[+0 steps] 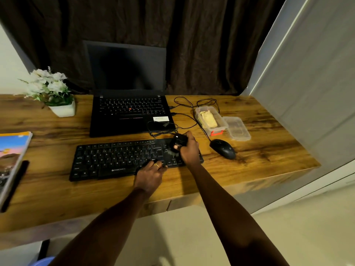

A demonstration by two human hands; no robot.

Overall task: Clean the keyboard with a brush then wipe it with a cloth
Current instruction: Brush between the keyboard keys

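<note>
A black keyboard (115, 160) lies on the wooden desk (249, 164) in front of the laptop. My right hand (189, 148) grips a round black brush (177, 144), with its bristles down on the keys at the keyboard's right end. My left hand (150, 174) rests on the keyboard's front edge near the right side, pressing it down. A folded yellowish cloth (208, 119) lies inside a clear plastic box (221, 120) at the back right, beyond both hands.
A black laptop (128, 112) stands open behind the keyboard, with cables (184, 106) trailing right. A black mouse (222, 148) sits right of the keyboard, the box lid (237, 128) beside it. A white flower pot (63, 110) and a book (11, 156) are at the left.
</note>
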